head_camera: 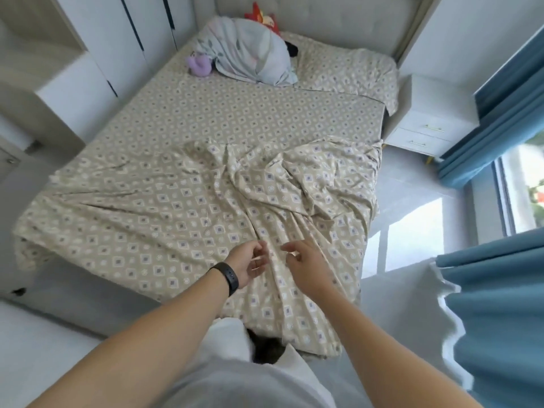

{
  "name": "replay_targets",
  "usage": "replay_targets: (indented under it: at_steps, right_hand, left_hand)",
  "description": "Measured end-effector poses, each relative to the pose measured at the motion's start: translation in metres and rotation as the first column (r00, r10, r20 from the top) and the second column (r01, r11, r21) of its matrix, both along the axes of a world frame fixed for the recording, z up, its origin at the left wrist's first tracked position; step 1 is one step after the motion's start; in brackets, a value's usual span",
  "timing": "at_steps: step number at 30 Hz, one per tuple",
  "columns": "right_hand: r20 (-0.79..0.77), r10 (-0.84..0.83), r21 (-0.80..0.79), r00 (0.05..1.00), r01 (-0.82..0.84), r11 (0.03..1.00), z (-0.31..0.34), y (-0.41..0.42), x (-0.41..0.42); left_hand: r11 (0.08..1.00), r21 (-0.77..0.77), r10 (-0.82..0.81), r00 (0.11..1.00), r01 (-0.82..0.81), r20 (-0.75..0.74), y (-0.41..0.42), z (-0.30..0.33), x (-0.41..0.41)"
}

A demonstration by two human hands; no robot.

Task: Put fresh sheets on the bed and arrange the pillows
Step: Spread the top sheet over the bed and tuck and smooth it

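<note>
Beige patterned sheet (206, 178) lies bunched over the bed's foot, so your left hand (250, 265) and right hand (306, 267) hover above its folds, fingers loose, gripping nothing, probably to spread it.

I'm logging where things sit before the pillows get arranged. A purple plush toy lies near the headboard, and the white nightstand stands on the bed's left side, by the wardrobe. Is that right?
Not quite. The purple plush toy does lie near the headboard, but the nightstand stands on the bed's right side, by the blue curtain, not by the wardrobe. The head view shows it.
</note>
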State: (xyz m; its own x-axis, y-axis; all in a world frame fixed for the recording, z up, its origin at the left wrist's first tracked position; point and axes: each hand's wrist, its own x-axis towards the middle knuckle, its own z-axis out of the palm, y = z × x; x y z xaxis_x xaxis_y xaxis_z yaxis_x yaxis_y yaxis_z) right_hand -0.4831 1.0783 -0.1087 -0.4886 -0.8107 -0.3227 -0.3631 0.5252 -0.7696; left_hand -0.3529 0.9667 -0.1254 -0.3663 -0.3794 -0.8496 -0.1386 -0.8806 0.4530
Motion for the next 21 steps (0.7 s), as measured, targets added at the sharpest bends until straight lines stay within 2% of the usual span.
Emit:
replay_targets:
  at_steps: [3, 8, 10, 12, 14, 17, 21]
  right_hand:
    - [0.011, 0.048, 0.028, 0.999, -0.049, 0.998, 0.002, -0.036, 0.022]
    - [-0.043, 0.043, -0.02, 0.998, -0.044, 0.999, 0.009, -0.11, 0.04]
    - [-0.082, -0.018, -0.022, 0.996, 0.016, 1.0, 0.005, -0.14, 0.048]
    - [-0.091, -0.15, 0.0, 0.984, 0.151, 0.989, 0.0, -0.176, 0.068]
    - [-0.049, -0.193, 0.021, 0.98, 0.195, 0.981, -0.003, -0.207, 0.101]
    - [0.016, -0.149, -0.005, 0.989, 0.149, 0.989, 0.0, -0.253, 0.153]
    - [0.054, -0.109, -0.016, 0.993, 0.11, 0.994, 0.004, -0.292, 0.203]
  left_hand:
    - [0.998, -0.057, 0.002, 0.998, 0.002, 0.068, -0.044, 0.003, 0.024]
    - [0.995, -0.06, 0.08, 0.995, -0.076, 0.062, -0.129, -0.008, 0.049]
    - [0.999, -0.047, 0.019, 0.998, -0.017, 0.052, -0.152, -0.016, 0.057]
    - [0.996, 0.004, -0.09, 0.995, 0.09, 0.032, -0.181, -0.017, 0.074]
    - [0.984, 0.023, -0.175, 0.983, 0.174, 0.05, -0.202, -0.015, 0.098]
    - [0.971, -0.021, -0.236, 0.97, 0.237, 0.049, -0.252, -0.003, 0.135]
    - [0.978, -0.111, -0.169, 0.982, 0.178, 0.089, -0.32, 0.01, 0.167]
